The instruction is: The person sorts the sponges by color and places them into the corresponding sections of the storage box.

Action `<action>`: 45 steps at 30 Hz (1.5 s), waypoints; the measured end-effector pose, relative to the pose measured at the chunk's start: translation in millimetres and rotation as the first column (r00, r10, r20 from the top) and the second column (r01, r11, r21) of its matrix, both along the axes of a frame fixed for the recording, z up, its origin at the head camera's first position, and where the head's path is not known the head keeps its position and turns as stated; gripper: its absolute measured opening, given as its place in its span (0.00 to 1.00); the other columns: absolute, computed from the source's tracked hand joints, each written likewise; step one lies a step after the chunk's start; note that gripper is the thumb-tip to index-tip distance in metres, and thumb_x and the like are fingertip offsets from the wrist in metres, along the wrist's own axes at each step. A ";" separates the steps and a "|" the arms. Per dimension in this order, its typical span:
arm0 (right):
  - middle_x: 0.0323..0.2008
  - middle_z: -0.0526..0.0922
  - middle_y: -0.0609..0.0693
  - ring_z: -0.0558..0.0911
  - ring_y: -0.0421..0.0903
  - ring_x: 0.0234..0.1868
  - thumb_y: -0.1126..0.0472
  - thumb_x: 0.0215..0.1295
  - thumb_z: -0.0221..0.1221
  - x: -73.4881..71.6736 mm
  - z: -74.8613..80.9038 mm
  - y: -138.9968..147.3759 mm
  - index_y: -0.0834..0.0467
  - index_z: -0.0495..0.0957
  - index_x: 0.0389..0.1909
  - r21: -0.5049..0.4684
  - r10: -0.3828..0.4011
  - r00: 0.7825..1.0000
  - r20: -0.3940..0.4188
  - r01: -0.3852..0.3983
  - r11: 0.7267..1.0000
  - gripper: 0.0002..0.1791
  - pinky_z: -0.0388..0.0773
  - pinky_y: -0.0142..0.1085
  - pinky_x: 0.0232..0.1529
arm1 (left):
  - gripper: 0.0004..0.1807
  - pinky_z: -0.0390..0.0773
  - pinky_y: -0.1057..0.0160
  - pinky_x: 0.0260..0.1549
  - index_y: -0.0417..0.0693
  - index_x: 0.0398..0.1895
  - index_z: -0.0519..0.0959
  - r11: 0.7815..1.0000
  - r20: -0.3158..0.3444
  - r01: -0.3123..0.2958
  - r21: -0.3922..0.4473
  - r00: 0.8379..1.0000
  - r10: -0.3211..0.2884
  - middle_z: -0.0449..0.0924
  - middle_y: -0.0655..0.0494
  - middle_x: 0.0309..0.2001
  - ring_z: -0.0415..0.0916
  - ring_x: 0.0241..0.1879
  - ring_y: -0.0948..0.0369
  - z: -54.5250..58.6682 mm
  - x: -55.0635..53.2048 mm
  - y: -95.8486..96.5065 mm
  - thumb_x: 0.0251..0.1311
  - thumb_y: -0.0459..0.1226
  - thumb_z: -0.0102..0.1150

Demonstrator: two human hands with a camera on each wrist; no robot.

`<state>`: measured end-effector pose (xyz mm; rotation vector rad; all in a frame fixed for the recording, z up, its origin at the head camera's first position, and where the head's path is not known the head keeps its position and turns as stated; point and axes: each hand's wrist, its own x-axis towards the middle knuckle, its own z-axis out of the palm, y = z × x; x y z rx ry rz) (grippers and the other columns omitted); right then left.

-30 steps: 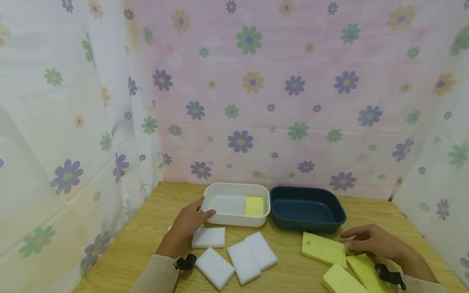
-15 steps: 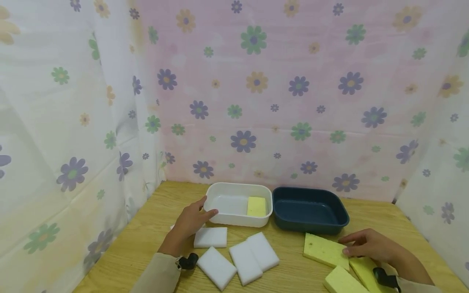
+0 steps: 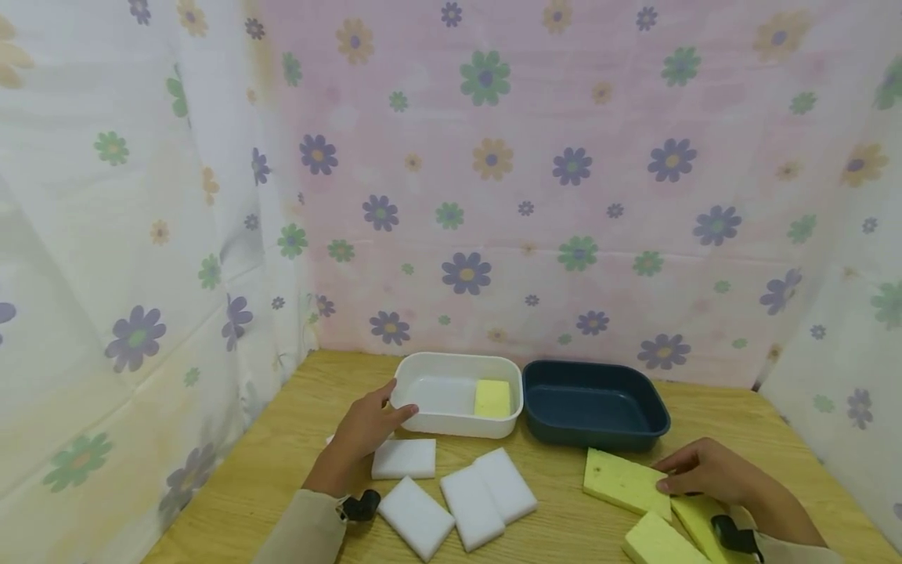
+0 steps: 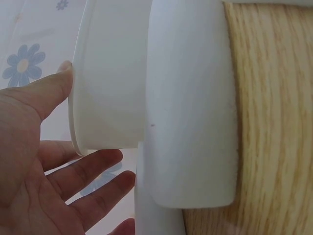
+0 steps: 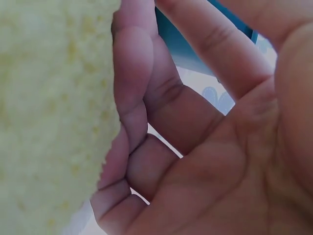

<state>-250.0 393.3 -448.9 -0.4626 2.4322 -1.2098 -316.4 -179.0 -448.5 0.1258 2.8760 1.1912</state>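
While your loosely spread left hand [image 3: 368, 423] touches the white tub [image 3: 458, 424], apparently steadying it, your half-curled right hand [image 3: 712, 472] meets a yellow sponge [image 3: 623, 479] toward the right edge of the surface [image 3: 558, 509], grip unclear.

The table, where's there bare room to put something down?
Bare table shows well left of the left hand, between the white pads and yellow sponges, and right of the dark blue tray, beyond the right hand. That tray is bare inside too. It's crowded around the yellow sponges and in front of the white tray.
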 end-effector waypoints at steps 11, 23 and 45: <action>0.43 0.90 0.59 0.86 0.35 0.36 0.60 0.70 0.66 0.0 0.7 0.3 0.70 0.86 0.51 0.021 -0.008 0.998 -0.060 0.009 1.000 0.17 0.83 0.33 0.35 | 0.49 0.71 0.36 0.65 0.53 0.84 0.54 1.000 -0.007 0.004 0.008 1.000 -0.004 0.65 0.36 0.75 0.65 0.74 0.40 1.2 3.5 1.8 0.67 0.62 0.61; 0.40 0.91 0.51 0.85 0.35 0.39 0.60 0.73 0.63 1.0 9.7 -5.8 0.64 0.88 0.47 0.039 0.022 0.990 -0.140 -0.016 0.999 0.12 0.83 0.33 0.37 | 0.50 0.73 0.37 0.64 0.53 0.84 0.54 1.000 -0.013 0.004 0.001 1.000 -0.004 0.67 0.36 0.74 0.67 0.73 0.40 4.3 2.7 2.6 0.66 0.63 0.61; 0.45 0.89 0.54 0.85 0.36 0.41 0.58 0.77 0.59 2.7 26.7 -22.8 0.61 0.88 0.49 0.062 -0.024 0.984 -0.175 0.035 0.997 0.13 0.83 0.36 0.40 | 0.49 0.75 0.38 0.62 0.53 0.83 0.55 1.000 -0.010 -0.010 -0.004 1.000 0.010 0.68 0.36 0.74 0.68 0.72 0.40 1.3 2.6 0.3 0.66 0.63 0.61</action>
